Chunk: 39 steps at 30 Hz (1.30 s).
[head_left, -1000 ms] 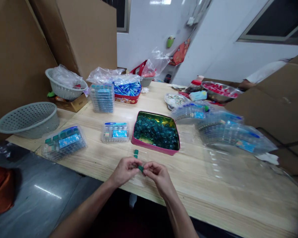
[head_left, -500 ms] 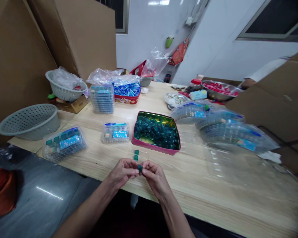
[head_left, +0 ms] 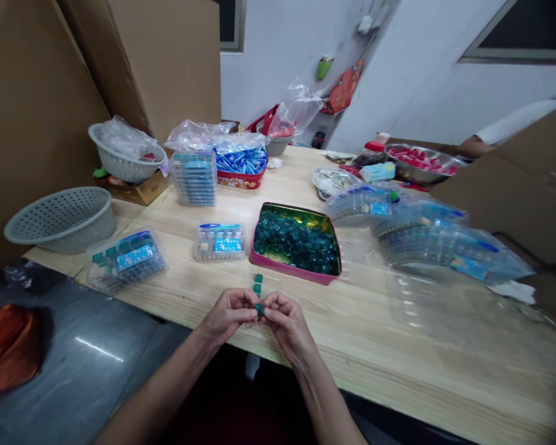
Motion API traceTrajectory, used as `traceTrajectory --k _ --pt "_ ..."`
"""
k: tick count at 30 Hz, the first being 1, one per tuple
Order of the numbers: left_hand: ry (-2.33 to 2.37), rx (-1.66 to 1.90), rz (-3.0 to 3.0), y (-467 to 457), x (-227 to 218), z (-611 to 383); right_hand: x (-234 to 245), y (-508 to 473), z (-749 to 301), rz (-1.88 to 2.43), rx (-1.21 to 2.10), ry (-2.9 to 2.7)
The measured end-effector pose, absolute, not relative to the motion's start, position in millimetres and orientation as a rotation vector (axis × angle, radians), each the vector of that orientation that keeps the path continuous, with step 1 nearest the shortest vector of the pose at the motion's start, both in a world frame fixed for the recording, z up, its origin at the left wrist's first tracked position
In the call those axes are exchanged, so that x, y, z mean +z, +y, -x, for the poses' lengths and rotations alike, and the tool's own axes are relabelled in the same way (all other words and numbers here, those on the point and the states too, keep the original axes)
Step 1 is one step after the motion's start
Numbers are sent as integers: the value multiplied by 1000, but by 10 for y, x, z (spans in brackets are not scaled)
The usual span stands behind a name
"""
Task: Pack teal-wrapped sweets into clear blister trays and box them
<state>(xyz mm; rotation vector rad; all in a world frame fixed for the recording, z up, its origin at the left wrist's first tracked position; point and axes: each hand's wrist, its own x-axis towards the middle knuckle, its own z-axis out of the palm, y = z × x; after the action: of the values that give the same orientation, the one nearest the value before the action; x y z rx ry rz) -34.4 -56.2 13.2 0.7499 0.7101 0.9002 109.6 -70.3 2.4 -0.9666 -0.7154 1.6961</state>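
Note:
Between the fingertips of my left hand (head_left: 230, 314) and my right hand (head_left: 285, 321) is a small dark green translucent piece (head_left: 259, 308), pinched from both sides. Its exact kind is too small to make out. Just beyond the fingers, green square pieces (head_left: 258, 283) lie in a row in a clear plastic tray (head_left: 271, 285), partly hidden by my hands. Behind that stands a pink-rimmed tin (head_left: 296, 272) holding many loose dark green pieces (head_left: 296, 244).
Packed clear boxes (head_left: 220, 242) (head_left: 127, 259) stand left of the tin, with a stack of clear trays (head_left: 194, 179) behind. A red tin (head_left: 243, 180) holds blue items. Grey baskets (head_left: 62, 219) stand far left. Fanned clear packs (head_left: 445, 241) cover the right. A co-worker's arm (head_left: 479, 145) shows at back right.
The view has shifted slightly, so the table's contents sit a little higher and further right. Both hands keep pinching the dark green piece, which has turned a little between the fingers.

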Motion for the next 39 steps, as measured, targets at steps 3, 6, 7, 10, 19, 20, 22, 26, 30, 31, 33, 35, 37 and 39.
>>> traceTrajectory --k 3,6,7,10,19,20,22,26,30,31,33,35,37,39 --pt "864 876 -894 -583 101 383 -34 -730 -1132 1044 1594 -833" --pt "1119 830 -1231 -644 60 415 -128 -795 -1171 1217 1424 -1115" --pt "1213 806 -1382 -672 44 419 -156 -822 -1176 1286 1358 -1229" --pt "1440 735 -1767 -761 -20 405 -213 -893 -1156 1461 1120 -1528" --pt "1558 512 -2104 -783 -187 377 -263 -893 -1092 1515 696 -1912" --pt "1564 502 -2096 -773 -174 383 -259 -891 -1101 1479 703 -1910" --pt "1558 503 -2076 -759 -143 393 -245 -891 -1118 1388 753 -1885" --pt "1520 499 -2070 -751 -112 399 -229 -900 -1124 1288 826 -1882" --pt "1531 497 -2089 -770 -127 394 -266 -883 -1096 1361 763 -1933" --pt "1525 488 -2106 -779 -132 393 -275 -876 -1091 1383 742 -1957" --pt "1507 471 -2152 -798 -140 394 -279 -867 -1088 1413 705 -2007" --pt "1494 472 -2195 -813 -150 399 -268 -877 -1092 1417 683 -2035" --pt "1485 501 -2207 -819 -165 410 -259 -912 -1098 1375 657 -2014" --pt "1476 546 -2179 -816 -186 427 -271 -961 -1098 1294 592 -1980"
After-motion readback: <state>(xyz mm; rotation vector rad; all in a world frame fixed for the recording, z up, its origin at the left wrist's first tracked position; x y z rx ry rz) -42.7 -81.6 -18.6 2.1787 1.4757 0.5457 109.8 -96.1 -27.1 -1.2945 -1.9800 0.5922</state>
